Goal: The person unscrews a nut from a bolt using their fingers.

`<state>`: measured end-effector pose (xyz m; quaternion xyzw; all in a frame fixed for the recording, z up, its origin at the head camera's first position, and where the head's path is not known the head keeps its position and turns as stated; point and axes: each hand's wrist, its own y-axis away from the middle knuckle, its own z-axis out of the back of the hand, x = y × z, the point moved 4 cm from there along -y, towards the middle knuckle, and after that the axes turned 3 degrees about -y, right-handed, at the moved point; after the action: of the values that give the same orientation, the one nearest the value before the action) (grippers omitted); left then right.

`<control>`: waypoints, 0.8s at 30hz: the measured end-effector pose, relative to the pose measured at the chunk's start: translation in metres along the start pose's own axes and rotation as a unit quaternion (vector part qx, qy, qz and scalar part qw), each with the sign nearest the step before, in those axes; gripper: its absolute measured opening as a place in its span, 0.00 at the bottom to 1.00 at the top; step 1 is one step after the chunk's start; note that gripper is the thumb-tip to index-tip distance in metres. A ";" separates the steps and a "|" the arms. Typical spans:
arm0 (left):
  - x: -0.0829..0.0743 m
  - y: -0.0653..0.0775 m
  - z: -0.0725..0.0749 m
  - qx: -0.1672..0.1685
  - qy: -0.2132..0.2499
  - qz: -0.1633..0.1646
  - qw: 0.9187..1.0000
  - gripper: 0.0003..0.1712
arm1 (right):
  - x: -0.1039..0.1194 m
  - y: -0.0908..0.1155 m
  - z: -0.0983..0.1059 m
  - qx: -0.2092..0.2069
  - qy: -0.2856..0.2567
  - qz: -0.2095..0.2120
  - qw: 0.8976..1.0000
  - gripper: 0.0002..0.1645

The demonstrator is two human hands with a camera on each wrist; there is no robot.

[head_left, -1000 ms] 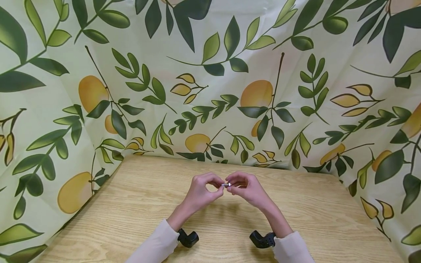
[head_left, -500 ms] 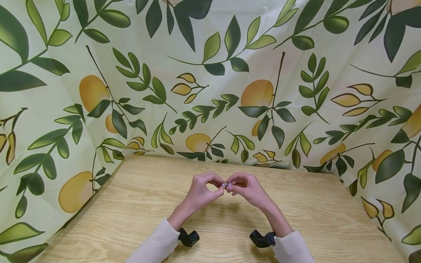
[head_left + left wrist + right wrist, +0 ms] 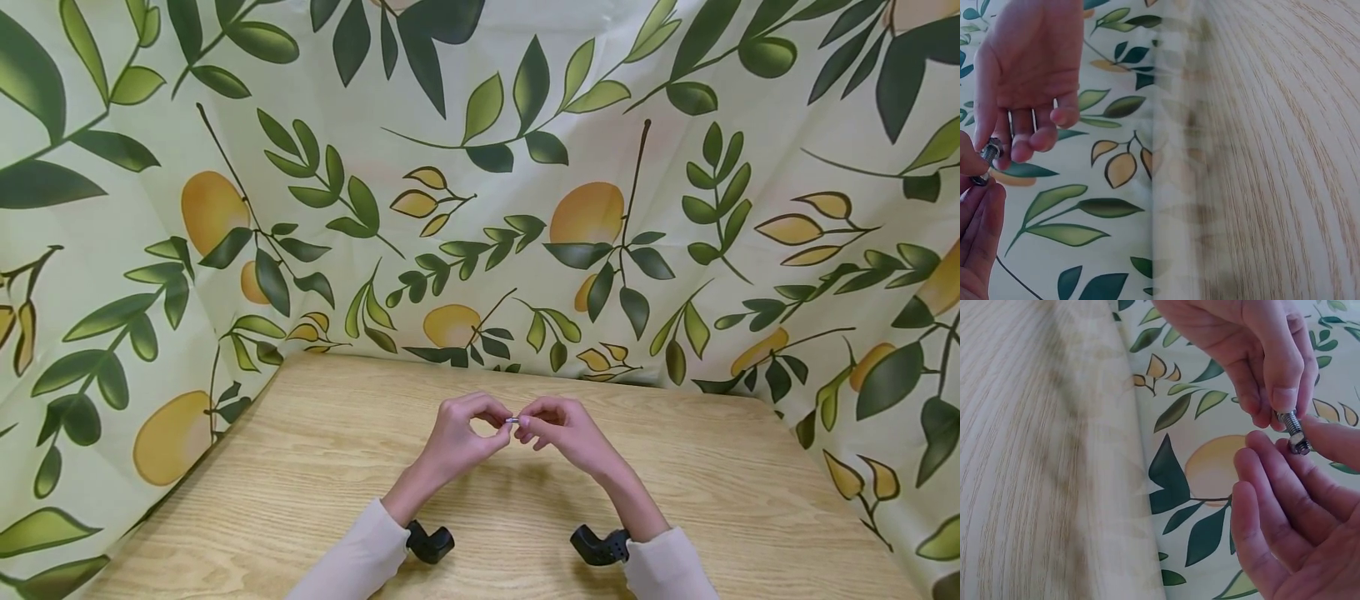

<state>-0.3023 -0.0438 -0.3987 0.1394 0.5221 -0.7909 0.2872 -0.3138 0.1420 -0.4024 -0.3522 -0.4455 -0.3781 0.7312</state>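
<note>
In the head view, a pale wooden bench (image 3: 315, 450) with fine light-brown grain spreads across the near part of the scene. A cream cloth backdrop (image 3: 510, 200), printed with green leaves, yellow buds and orange fruit, rises beyond its far edge and along its left and right sides, softly creased in places. Two arms in cream-white long sleeves (image 3: 352, 546) reach in from the near side, each with a black angular device (image 3: 431, 543) at the wrist. Over the middle of the bench, the left hand (image 3: 465, 429) and the right hand (image 3: 558, 429) come together around a small silver metal bolt (image 3: 512, 420). The bolt lies crosswise between them, raised off the wood, its left end in the left hand's grip and its right end at the right hand's fingertips.

In the left wrist view, wood grain fills the right side and printed cloth the left. Both hands are at the left; the left one, nearer, pinches one end of the bolt between thumb and fingertips.

In the right wrist view, the bench is on the left and the cloth on the right. The threaded shank sticks out of the left hand's pinch, and a silver hexagonal nut (image 3: 1297, 441) sits near its free end. The right hand's thumb and index fingertip lie on either side of the nut, its grip lightly holding it, with the remaining fingers extended and slightly bent.
</note>
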 end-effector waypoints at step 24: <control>0.001 0.000 -0.001 0.000 0.011 -0.001 1.000 0.09 | 0.002 0.000 0.001 0.010 -0.021 0.009 1.000 0.15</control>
<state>-0.3027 -0.0434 -0.3994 0.1474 0.5252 -0.7897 0.2807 -0.3132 0.1423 -0.4006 -0.3572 -0.4614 -0.3594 0.7283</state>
